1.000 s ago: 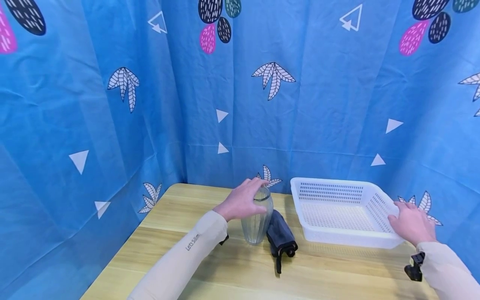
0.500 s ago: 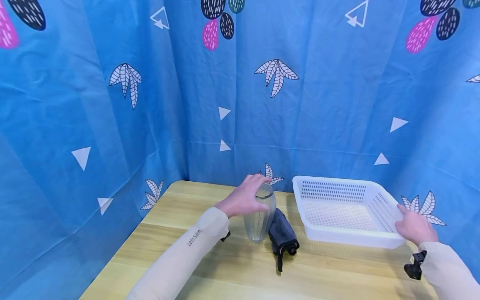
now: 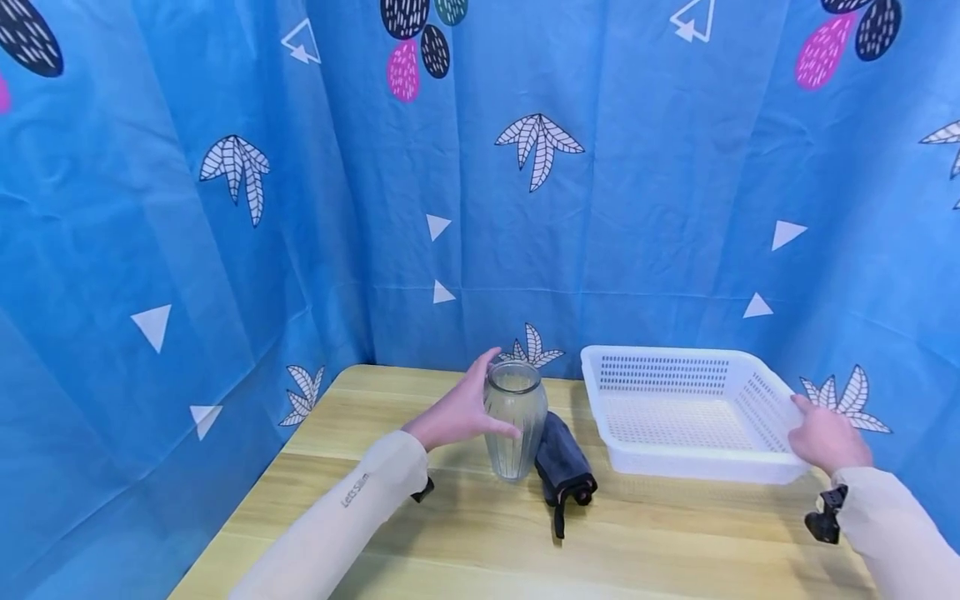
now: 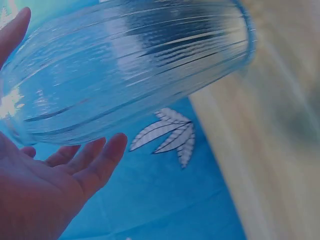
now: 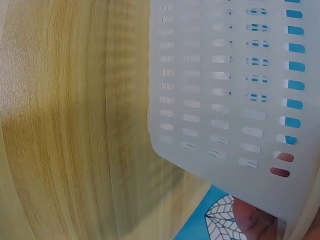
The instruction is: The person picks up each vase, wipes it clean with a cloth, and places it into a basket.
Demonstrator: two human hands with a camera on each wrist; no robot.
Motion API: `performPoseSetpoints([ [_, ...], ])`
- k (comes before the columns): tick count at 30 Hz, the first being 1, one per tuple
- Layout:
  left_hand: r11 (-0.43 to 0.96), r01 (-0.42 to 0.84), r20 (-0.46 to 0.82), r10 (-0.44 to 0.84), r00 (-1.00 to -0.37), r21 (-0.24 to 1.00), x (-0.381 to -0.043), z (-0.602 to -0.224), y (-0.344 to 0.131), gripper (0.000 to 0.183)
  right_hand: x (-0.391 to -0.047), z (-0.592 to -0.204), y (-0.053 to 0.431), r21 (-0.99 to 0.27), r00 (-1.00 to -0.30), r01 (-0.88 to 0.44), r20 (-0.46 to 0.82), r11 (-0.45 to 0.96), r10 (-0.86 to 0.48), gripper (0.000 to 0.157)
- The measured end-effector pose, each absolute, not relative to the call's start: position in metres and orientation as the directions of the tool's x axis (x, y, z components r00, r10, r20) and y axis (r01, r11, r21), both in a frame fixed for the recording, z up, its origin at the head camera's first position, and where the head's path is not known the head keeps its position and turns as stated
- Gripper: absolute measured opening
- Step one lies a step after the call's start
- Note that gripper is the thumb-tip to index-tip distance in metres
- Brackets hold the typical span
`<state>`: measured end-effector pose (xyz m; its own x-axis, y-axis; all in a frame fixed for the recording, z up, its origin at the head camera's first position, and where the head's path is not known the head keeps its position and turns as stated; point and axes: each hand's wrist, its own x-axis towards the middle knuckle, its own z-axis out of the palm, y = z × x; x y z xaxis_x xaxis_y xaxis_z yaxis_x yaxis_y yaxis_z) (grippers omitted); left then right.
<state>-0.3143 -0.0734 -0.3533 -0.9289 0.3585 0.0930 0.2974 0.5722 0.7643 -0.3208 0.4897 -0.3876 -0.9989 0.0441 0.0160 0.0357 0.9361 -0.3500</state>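
Observation:
A clear ribbed glass vase (image 3: pixel 516 412) stands upright on the wooden table. My left hand (image 3: pixel 463 410) is at its left side, thumb in front and fingers reaching behind. In the left wrist view the fingers (image 4: pixel 97 162) are spread and nearly straight beside the vase (image 4: pixel 135 70). At the far right, my right hand (image 3: pixel 828 437) grips the right rim of a white plastic basket (image 3: pixel 705 462). The right wrist view shows skin through the basket's slots and fingers (image 5: pixel 250 220) under the rim corner; most of that hand is hidden.
A dark folded pouch with a strap (image 3: pixel 562 458) lies against the vase's right side, between vase and basket. The wooden table (image 3: pixel 525 567) reaches back to a blue patterned curtain (image 3: pixel 637 208), which surrounds it at the back and sides.
My left hand has moved from over the vase's mouth down to its left side, uncovering the rim. My right hand's fingers, spread over the basket's rim earlier, are drawn in closer around it.

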Motion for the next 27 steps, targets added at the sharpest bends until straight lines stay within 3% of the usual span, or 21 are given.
performPoseSetpoints([
  [6, 0.512, 0.283, 0.116, 0.332, -0.936, 0.811, -0.317, -0.374, -0.069, 0.136, -0.32, -0.384, 0.488, -0.358, -0.998, 0.051, 0.017, 0.932, 0.061, 0.076],
  [14, 0.535, 0.293, 0.166, 0.273, -0.947, 0.792, -0.317, -0.384, -0.06, 0.127, -0.316, -0.381, 0.485, -0.372, -0.994, 0.101, -0.011, 0.923, 0.104, 0.076],
  [27, 0.604, 0.322, 0.246, 0.208, -0.947, 0.729, -0.322, -0.366, -0.044, 0.119, -0.316, -0.379, 0.484, -0.352, -0.995, 0.095, -0.021, 0.931, 0.094, 0.075],
])
